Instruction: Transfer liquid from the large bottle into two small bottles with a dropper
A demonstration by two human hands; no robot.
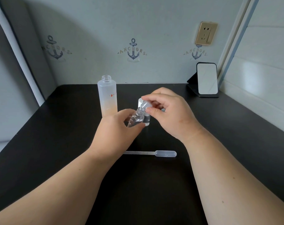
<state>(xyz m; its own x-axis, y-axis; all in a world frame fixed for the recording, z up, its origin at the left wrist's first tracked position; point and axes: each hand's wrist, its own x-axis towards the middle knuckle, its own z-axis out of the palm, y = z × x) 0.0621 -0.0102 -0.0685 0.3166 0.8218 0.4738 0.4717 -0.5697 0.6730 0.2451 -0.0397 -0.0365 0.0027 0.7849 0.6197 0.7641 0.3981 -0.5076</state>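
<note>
Clear plastic is what both my hands are on: my left hand (120, 125) grips a small transparent bottle (136, 118), tilted and lifted over the black counter (57, 135), while my right hand (168, 111) pinches its little translucent cap (145, 104) between thumb and fingers just above the open neck. I cannot tell whether the cap is going on or coming off. To do this well I'd keep the bottle closer to upright so its clear liquid stays in, and turn the cap square to the threads. A second small clear bottle (147, 120) stands just behind, touching distance from my knuckles, so I should not swing right. The tall frosted large bottle (107, 96), uncapped, stands just left of my hands near the back edge. The soft plastic dropper (154, 153) lies flat nearer me, between my forearms, with open counter around it
</note>
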